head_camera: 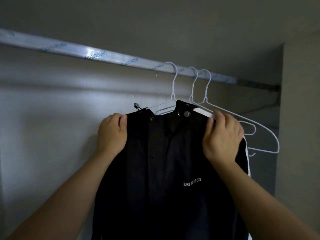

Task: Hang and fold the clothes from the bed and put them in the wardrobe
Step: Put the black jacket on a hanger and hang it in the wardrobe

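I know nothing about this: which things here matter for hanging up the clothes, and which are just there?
In use: black jacket; its hanger; rail; left hand and right hand, each gripping a jacket shoulder.

Just there: middle hanger and end hanger, both empty on the rail; wardrobe back wall.

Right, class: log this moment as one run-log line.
step: hanging black jacket | left hand: grips its shoulder | right hand: grips other shoulder | white hanger: carries jacket, hooked over rail | status: not yet released
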A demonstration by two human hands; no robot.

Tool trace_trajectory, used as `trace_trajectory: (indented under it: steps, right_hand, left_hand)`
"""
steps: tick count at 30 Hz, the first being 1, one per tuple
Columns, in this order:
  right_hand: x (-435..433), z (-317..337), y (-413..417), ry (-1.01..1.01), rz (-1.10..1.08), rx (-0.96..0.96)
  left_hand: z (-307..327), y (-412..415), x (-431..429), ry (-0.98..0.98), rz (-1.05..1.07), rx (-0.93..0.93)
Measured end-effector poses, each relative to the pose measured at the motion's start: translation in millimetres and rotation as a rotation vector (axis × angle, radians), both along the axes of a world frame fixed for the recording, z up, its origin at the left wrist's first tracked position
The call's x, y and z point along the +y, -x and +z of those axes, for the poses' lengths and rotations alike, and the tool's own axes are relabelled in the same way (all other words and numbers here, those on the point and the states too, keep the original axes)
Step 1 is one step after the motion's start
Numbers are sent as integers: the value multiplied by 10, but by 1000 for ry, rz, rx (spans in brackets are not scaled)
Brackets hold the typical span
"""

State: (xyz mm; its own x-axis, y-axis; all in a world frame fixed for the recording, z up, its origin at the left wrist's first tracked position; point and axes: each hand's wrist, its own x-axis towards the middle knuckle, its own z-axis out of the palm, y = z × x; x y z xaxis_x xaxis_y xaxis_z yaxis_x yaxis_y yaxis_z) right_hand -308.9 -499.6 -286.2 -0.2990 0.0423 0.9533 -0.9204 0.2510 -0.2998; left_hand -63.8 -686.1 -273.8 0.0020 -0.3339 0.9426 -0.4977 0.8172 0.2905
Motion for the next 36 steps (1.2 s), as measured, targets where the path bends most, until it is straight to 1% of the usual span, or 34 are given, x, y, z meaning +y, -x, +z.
trace_trajectory:
  steps: [2,4,7,8,11,13,17,19,22,24,27,31,34,36]
  right_hand:
    - [89,-169,132,-5,-24,-31]
    - [148,-199,219,-27,-25,-18]
    - [213,-94,316,-23,78,42]
    - [235,-54,330,-31,142,13]
    - [274,79,399,-64,356,-216]
    - [289,178,442,-86,491,-332]
    - [342,251,491,-91,636,-421]
    - [357,240,467,-134,699,-480]
    - [319,232,448,-228,641,-436]
    - [275,216,425,-240,586,-411]
    - [250,172,428,-210,607,-431]
    - [300,60,522,-106,658,-539]
    - [330,-35,515,-120,567,-535]
    - [316,-35,465,-182,418,-486]
  left_hand:
    - [4,29,-20,50,51,-2]
    - [5,51,-46,78,108,12]
    - [-3,55,-70,82,133,49]
    - [-1,53,-79,81,132,50]
    - [17,35,-116,71,137,34]
    - [33,24,-128,68,136,36]
    - [37,32,-131,42,133,20]
    - [42,25,-113,51,152,18]
    - [101,43,-5,120,180,6]
    - [183,111,123,159,190,-31]
    - [300,192,229,204,184,-80]
    - [308,102,96,226,165,-131]
    - [229,113,45,231,168,-99]
    - [199,159,60,236,194,-76]
